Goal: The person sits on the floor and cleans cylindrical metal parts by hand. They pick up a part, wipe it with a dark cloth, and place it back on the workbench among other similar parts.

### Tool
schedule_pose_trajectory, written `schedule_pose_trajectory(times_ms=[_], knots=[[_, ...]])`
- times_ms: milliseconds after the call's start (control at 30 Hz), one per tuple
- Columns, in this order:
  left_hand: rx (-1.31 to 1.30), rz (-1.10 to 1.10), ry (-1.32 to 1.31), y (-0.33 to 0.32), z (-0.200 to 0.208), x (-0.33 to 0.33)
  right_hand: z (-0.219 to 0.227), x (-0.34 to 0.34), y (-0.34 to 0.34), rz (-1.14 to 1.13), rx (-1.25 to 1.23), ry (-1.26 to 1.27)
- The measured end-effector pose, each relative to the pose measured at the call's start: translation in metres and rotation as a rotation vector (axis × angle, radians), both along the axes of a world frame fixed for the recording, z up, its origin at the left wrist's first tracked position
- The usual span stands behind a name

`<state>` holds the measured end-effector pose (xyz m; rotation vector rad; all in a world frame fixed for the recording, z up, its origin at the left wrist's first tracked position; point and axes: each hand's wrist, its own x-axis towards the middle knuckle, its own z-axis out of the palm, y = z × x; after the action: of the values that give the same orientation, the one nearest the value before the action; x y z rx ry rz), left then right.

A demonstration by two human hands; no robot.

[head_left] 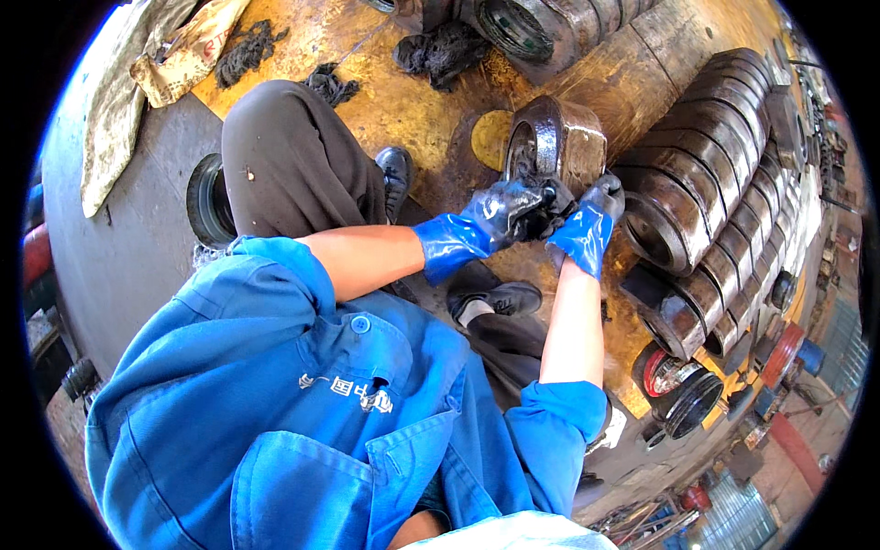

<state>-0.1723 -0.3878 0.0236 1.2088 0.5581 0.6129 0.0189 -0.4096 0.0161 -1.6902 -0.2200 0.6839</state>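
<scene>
Both my hands wear blue gloves blackened with grime and meet in front of a thick steel ring (581, 151). The ring is wet-looking and tilted, its open bore turned left. My left hand (510, 213) is closed on a dark, oily rag (544, 218) at the ring's near lower edge. My right hand (591, 218) is closed on the rag's other side, knuckles close to the ring's lower right edge. The gloves partly hide the rag and the near rim of the ring.
Rows of similar oily rings (701, 156) lie on the right of the stained yellow surface (403, 115). More rings (527, 32) lie at the far side, beside a black rag clump (443, 52). A bearing-like part (687, 399) sits at lower right; a stained cloth (115, 119) lies at left.
</scene>
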Motion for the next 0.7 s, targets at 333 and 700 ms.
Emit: schedule_pose_trajectory(times_ms=[333, 700], knots=[[-0.482, -0.141, -0.251, -0.011, -0.015, -0.006, -0.004, 0.004, -0.001, 0.012, -0.140, -0.151], [-0.540, -0.143, -0.224, -0.031, -0.053, -0.010, -0.013, 0.008, 0.000, -0.012, -0.155, -0.139]])
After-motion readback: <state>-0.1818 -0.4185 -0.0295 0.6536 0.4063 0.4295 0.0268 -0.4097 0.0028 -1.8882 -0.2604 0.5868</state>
